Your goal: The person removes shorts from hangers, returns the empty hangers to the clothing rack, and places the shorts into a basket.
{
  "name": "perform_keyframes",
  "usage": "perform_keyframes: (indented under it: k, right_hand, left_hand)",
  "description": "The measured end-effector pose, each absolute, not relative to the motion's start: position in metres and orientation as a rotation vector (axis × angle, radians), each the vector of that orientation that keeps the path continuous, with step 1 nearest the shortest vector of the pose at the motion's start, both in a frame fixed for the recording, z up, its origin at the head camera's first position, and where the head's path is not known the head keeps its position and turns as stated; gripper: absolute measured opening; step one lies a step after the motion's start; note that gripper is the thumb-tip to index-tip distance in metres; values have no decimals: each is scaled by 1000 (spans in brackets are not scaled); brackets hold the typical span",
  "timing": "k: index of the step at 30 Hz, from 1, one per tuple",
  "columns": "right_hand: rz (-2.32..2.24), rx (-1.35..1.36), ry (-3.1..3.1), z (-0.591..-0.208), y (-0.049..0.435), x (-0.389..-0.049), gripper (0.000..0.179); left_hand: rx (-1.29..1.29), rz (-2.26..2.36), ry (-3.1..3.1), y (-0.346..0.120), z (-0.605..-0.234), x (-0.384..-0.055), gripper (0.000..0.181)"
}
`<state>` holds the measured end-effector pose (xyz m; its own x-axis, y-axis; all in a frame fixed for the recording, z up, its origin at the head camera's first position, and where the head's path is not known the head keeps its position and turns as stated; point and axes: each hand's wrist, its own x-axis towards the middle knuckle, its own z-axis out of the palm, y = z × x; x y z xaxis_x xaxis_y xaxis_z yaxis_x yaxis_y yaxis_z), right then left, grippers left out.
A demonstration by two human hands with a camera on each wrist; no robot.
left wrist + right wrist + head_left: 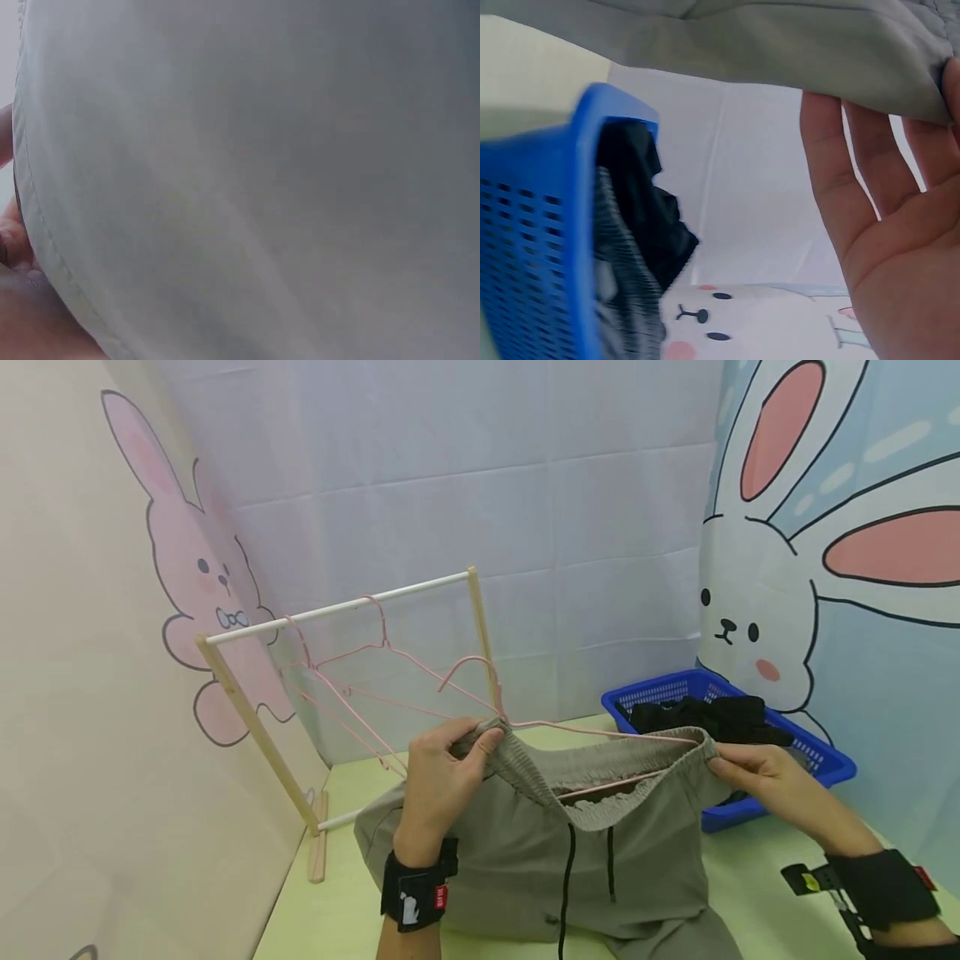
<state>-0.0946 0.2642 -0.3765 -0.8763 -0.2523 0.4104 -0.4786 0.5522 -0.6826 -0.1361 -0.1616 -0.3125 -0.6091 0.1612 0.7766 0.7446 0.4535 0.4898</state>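
A pair of grey-green drawstring trousers [525, 860] hangs between my hands above the table, its elastic waistband [607, 812] spread. My left hand [442, 777] pinches the waistband's left end between thumb and fingers. At the other end my right hand [776, 785] pinches it, with the fingers behind the cloth in the right wrist view. A pink hanger [570, 727] spans the waist opening, its hook rising beside my left hand and its lower bar partly inside. Grey cloth [247, 180] fills most of the left wrist view. Two black cords hang at the front.
On the left stands a rack with a white rail [330, 607] and wooden posts, carrying pink hangers [385, 643]. A blue basket [832, 766] of dark clothes [712, 717] sits at the back right of the pale green table [787, 877].
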Motion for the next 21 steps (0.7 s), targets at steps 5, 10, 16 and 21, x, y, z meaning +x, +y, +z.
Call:
perform_keyframes:
  k: [5,10,16,21]
  right_hand:
    - [1301,562,-2523,-396,265,-91,24]
    - [1331,651,-2509,-412,259,-90,24]
    - [1320,700,-2531,-419,258,-92,23]
    - [1283,729,-2570,-423,261,-94,26]
  left_hand:
    - [-730,-1223,-1980,-165,-313,-137,18]
    - [-760,-1241,-1980,-164,-313,-139,19]
    - [-777,-1208,-2000,-159,-315,-138,19]
    - [-816,-1193,-2002,-156,-315,-137,21]
